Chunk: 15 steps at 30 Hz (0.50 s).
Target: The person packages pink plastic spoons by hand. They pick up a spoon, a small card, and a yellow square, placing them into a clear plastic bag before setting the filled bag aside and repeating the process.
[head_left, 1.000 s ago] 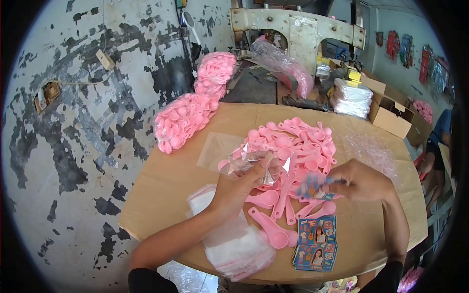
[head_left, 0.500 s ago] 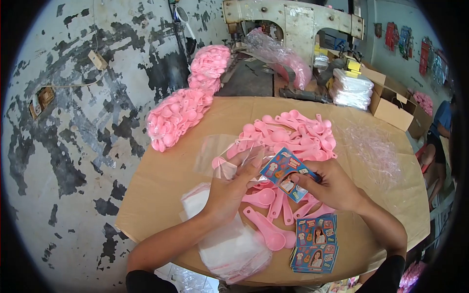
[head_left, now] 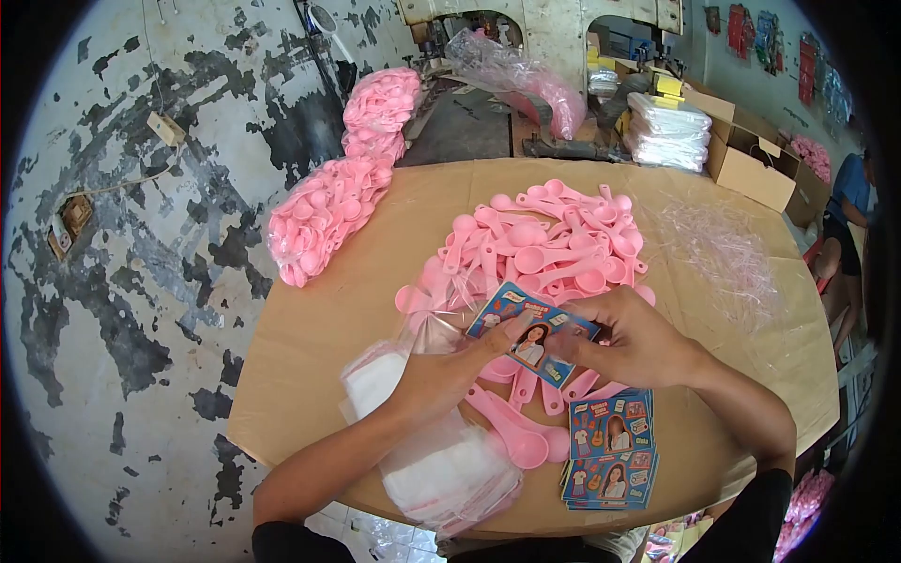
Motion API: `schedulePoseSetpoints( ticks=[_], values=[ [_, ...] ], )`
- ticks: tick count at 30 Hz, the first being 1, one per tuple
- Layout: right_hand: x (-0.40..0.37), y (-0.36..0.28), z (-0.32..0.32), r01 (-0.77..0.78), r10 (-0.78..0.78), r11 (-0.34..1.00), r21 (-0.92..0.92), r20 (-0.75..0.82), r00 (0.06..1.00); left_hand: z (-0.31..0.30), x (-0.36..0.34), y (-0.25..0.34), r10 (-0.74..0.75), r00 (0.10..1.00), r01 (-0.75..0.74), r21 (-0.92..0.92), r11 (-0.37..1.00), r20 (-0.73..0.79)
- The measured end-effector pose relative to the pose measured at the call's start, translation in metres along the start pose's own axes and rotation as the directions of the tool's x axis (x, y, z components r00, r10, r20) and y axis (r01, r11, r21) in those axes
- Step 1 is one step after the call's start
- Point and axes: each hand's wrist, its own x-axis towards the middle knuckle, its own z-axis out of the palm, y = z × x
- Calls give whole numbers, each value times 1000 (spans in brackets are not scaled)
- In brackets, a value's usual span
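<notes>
In front of me my right hand (head_left: 638, 340) pinches a blue printed card (head_left: 533, 355) by its right side. My left hand (head_left: 460, 368) is closed on a clear plastic bag (head_left: 434, 324), with its thumb lying over the card's left part. The bag is see-through, so its mouth is hard to make out. Just beyond both hands spreads a heap of pink plastic measuring spoons (head_left: 544, 239). Several more lie beneath the hands, one large spoon (head_left: 514, 436) nearest me. Below my left forearm rests a stack of clear bags (head_left: 436, 474). Piles of the same cards (head_left: 610, 450) sit below my right hand.
Bagged pink spoons (head_left: 328, 211) stand at the table's left edge. Plastic scraps (head_left: 723, 253) lie on the right of the brown-covered table (head_left: 310, 375). Behind are a machine (head_left: 554, 56), white packets (head_left: 668, 131) and cardboard boxes (head_left: 751, 169). Another person (head_left: 849, 206) is at far right.
The card has come left against my left thumb, and its picture of a person now shows more. My left hand has tilted down with the bag. The camera view has shifted slightly.
</notes>
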Motion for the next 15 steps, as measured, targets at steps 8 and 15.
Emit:
schedulePoseSetpoints(
  ticks=[8, 15],
  values=[
    [-1, 6, 6, 114, -117, 989, 95, 21, 993, -4, 1, -2, -46, 982, 54, -40, 998, 182],
    [0, 6, 18, 84, -70, 957, 277, -61, 996, -7, 6, -4, 33, 966, 32, -243, 969, 258]
  ],
)
